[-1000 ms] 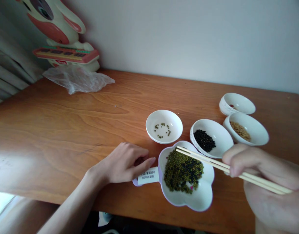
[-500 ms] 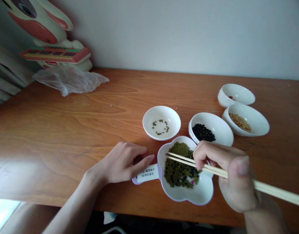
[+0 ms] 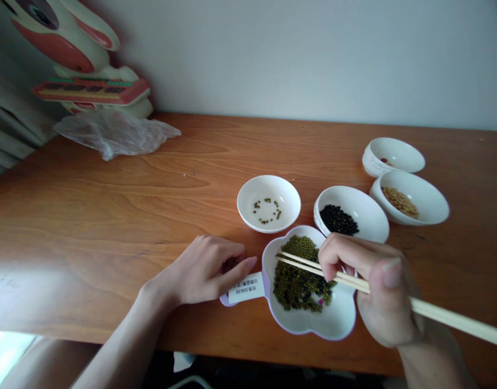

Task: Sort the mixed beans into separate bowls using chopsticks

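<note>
Few mung beans point(image 3: 266, 210) sorted, most of the mixed heap point(image 3: 299, 278) remains; right hand point(image 3: 380, 294) grips chopsticks point(image 3: 309, 265), left hand point(image 3: 207, 270) fingers loosely curled, steadying the flower-shaped dish point(image 3: 337, 321).

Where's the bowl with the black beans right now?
The black bean bowl sits right of centre on the table, between the green bean bowl and tan bean bowl, behind the right hand.

Pale bamboo chopsticks point(image 3: 309, 266); white flower-shaped dish with lilac rim point(image 3: 337, 321), mixed green-and-black beans point(image 3: 299, 278). Centre: small white round bowls, green beans point(image 3: 266, 209), black beans point(image 3: 338, 220), tan beans point(image 3: 400, 201). Orange-brown grained wooden table point(image 3: 110, 205).
</note>
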Action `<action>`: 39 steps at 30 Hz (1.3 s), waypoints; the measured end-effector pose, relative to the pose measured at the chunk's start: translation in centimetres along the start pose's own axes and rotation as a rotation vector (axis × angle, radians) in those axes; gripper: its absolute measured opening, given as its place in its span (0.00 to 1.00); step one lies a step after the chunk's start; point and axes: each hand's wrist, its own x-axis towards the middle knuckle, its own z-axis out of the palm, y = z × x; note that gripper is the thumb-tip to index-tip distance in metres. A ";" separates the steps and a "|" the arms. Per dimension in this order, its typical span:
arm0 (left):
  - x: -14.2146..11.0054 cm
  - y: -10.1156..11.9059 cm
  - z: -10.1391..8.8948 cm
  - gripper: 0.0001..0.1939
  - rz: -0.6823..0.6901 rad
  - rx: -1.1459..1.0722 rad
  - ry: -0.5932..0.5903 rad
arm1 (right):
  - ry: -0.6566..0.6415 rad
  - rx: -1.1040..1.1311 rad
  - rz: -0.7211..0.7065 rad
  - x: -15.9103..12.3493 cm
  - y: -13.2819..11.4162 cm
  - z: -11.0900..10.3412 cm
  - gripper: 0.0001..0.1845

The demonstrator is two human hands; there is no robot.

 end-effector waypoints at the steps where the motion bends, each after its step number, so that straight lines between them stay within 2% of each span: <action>1: 0.0 0.0 0.0 0.25 0.000 0.000 0.002 | 0.009 0.011 -0.008 -0.1 0.3 0.1 0.38; 8: 0.0 -0.2 0.1 0.25 -0.007 -0.003 0.004 | 0.045 0.075 -0.054 -0.2 1.2 0.5 0.37; 15: 0.1 -0.1 0.0 0.25 -0.001 -0.016 0.009 | 0.163 0.109 -0.040 -0.4 0.2 -0.5 0.42; 17: 0.1 -0.1 0.0 0.25 0.000 -0.016 0.007 | 0.267 0.101 -0.045 -0.4 -0.5 -1.0 0.45; 19: 0.1 -0.1 0.1 0.25 0.000 -0.015 0.006 | 0.433 0.101 -0.078 -0.3 -1.1 -1.1 0.47; 22: 0.0 -0.1 0.1 0.25 -0.003 -0.013 0.008 | 0.614 0.085 -0.119 0.1 -1.5 -0.9 0.46; 27: 0.0 -0.2 0.1 0.25 0.004 -0.007 0.017 | 0.594 0.064 -0.113 0.5 -1.2 -0.5 0.46; 33: 0.0 -0.1 0.1 0.25 0.002 -0.012 0.011 | 0.551 -0.027 -0.100 -0.5 -0.7 -1.7 0.46; 36: 0.0 -0.1 0.1 0.25 0.000 -0.014 0.004 | 0.453 -0.070 -0.054 -0.7 -0.6 -2.1 0.48; 39: -0.1 0.0 0.1 0.25 -0.004 -0.018 0.001 | 0.268 -0.023 -0.007 -0.5 -0.5 -2.0 0.48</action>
